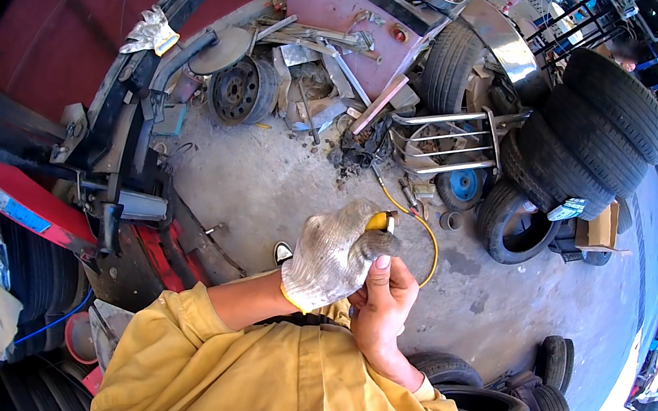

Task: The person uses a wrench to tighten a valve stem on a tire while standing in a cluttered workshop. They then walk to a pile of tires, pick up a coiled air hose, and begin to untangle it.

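A tyre stack (595,131) leans at the frame's upper right. Near the centre, the gloved left hand (329,257) is curled closed; the bare right hand (382,304) bends its fingers against the left's greyed thumb side, any grip unclear. A small yellow item (378,220) pokes from the left fist, best held firmly, with light right-hand pressure.

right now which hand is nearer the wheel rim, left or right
Left. The wheel rim lies ahead on the left; the gloved left hand is back and to its right, the bare right hand farther back and farther right.
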`<state>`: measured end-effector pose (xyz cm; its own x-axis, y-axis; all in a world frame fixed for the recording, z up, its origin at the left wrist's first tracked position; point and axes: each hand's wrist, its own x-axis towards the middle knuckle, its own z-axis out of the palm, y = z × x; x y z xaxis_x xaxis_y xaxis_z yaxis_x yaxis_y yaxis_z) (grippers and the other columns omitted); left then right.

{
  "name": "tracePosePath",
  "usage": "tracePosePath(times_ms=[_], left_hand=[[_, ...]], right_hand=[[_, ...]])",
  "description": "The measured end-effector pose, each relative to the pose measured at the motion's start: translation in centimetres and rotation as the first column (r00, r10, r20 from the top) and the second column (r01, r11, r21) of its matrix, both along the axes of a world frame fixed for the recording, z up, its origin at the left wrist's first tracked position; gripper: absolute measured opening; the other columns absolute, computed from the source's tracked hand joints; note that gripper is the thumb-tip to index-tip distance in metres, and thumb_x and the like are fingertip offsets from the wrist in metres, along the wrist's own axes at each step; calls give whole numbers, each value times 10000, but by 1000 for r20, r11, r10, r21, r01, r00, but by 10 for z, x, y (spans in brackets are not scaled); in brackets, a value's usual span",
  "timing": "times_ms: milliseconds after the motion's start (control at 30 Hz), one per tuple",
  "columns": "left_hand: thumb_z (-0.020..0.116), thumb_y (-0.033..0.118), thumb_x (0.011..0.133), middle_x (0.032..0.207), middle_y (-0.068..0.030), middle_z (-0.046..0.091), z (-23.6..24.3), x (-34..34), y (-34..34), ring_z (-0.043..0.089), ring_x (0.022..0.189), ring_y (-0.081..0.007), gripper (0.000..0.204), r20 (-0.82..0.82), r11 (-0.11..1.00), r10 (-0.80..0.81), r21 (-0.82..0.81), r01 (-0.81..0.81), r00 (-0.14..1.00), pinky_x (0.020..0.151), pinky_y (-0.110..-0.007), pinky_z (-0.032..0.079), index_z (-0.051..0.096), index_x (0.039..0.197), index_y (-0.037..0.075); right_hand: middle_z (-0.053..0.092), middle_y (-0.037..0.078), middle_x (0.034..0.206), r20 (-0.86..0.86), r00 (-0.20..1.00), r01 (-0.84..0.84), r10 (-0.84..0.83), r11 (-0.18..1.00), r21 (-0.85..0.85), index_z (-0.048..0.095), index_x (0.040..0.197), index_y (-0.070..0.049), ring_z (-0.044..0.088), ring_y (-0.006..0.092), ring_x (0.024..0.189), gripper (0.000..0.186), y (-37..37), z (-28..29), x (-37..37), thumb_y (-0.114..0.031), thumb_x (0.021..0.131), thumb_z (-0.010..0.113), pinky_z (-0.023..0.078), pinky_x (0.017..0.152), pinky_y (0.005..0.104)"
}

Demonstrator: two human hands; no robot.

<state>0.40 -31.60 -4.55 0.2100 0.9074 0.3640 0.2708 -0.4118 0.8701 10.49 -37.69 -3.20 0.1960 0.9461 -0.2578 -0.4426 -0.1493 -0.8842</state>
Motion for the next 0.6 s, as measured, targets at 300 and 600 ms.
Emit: tracePosePath(times_ms=[300, 600], left_hand=[[677, 216, 855, 791, -141, 659, 1, -6, -1, 657, 670, -357, 266, -30, 999, -49, 0, 49, 998, 589, -419, 509, 642, 1060, 50], [662, 168, 884, 982, -83, 623, 15, -5, 1, 654, 774, -285, 110, -236, 972, -235, -80, 222, 943, 627, -398, 519, 717, 974, 201]], right_hand=[[485, -43, 677, 6, 997, -73, 73, 997, 25, 591, 906, -9, 355, 33, 536, 270, -2, -8, 12, -260, 1002, 572, 269, 475, 210], [566, 102, 689, 827, 502, -204, -251, 896, 395, 667, 1004, 21, 533, 202, 578, 148, 22, -8, 59, -92, 921, 618, 430, 557, 300]])
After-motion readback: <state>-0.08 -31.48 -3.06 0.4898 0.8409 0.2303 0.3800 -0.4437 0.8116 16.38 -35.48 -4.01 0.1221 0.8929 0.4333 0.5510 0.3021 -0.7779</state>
